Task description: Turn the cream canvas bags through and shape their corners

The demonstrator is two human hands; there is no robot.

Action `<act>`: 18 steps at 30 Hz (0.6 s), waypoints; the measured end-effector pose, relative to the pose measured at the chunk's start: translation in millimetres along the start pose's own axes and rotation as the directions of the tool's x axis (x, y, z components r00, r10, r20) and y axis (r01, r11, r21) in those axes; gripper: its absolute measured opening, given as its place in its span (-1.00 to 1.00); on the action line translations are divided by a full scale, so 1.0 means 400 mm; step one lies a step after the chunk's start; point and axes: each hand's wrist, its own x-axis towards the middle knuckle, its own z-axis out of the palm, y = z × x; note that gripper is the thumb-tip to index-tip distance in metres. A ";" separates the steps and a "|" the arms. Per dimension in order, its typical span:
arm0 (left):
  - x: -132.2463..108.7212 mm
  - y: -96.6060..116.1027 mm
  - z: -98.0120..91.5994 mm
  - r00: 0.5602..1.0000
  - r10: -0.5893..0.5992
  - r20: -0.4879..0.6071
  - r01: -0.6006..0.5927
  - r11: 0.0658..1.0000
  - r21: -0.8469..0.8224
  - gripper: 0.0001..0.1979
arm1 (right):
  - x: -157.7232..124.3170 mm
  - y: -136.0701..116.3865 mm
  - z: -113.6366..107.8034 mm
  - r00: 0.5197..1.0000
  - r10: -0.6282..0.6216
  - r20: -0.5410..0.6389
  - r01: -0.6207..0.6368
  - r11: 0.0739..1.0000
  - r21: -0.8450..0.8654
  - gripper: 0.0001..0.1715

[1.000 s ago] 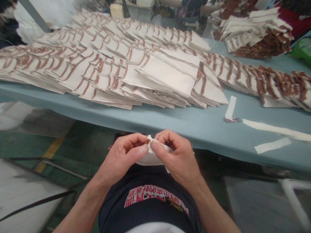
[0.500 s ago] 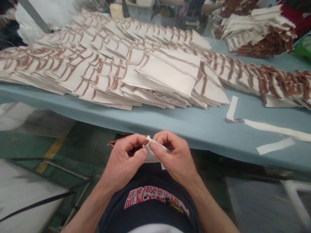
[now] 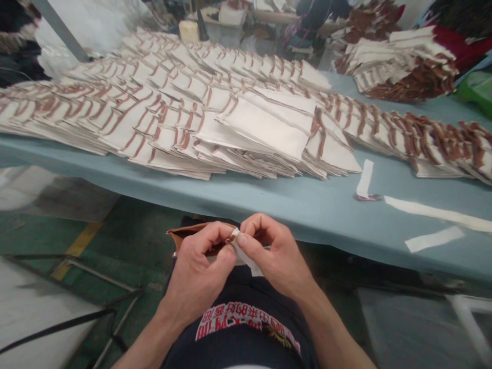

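Note:
Close to my body, my left hand (image 3: 207, 264) and my right hand (image 3: 272, 251) meet at one corner of a brown and white sewn fabric piece (image 3: 184, 234). Its brown edge stands out behind my left fingers, and most of the piece is hidden by the hands. The left thumb and forefinger pinch the brown edge. Between my right thumb and fingers is a white strip (image 3: 249, 261), its end hanging down in front of my dark shirt. Both hands are closed, their fingertips almost touching.
A blue-covered table (image 3: 269, 205) carries rows of overlapping white fabric pieces (image 3: 269, 123) with brown edges. To the right lie white strips (image 3: 434, 239) and small dark-handled snips (image 3: 367, 197). A taller stack (image 3: 403, 66) stands at the back right. Metal frames stand at the lower left.
The view has tilted slightly, so the table appears lower. More of the brown edge shows behind my left hand, and the white strip hangs at a different angle. Both hands keep their pinch.

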 end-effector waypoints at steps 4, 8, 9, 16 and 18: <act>-0.005 -0.008 0.004 1.000 0.012 -0.005 -0.012 0.999 0.045 -0.83 | 0.008 0.019 0.000 0.997 0.054 0.050 -0.056 0.998 0.043 -0.58; 0.005 -0.002 -0.014 1.000 0.004 0.015 -0.005 0.997 0.083 -0.84 | 0.006 0.030 0.012 0.999 0.015 0.048 -0.018 0.997 0.075 -0.51; 0.011 0.003 -0.022 0.999 -0.003 0.041 0.000 0.998 0.064 -0.84 | 0.006 0.029 0.015 0.998 0.011 0.060 -0.017 0.994 0.110 -0.50; 0.047 0.051 -0.074 0.971 -0.016 0.239 0.027 0.999 -0.044 -0.83 | 0.045 -0.004 -0.024 0.981 -0.109 0.157 0.079 0.979 0.189 -0.41; 0.050 0.062 -0.082 0.961 -0.021 0.275 0.035 0.998 -0.045 -0.80 | 0.053 -0.022 -0.054 0.976 -0.185 0.112 0.180 0.982 0.055 -0.51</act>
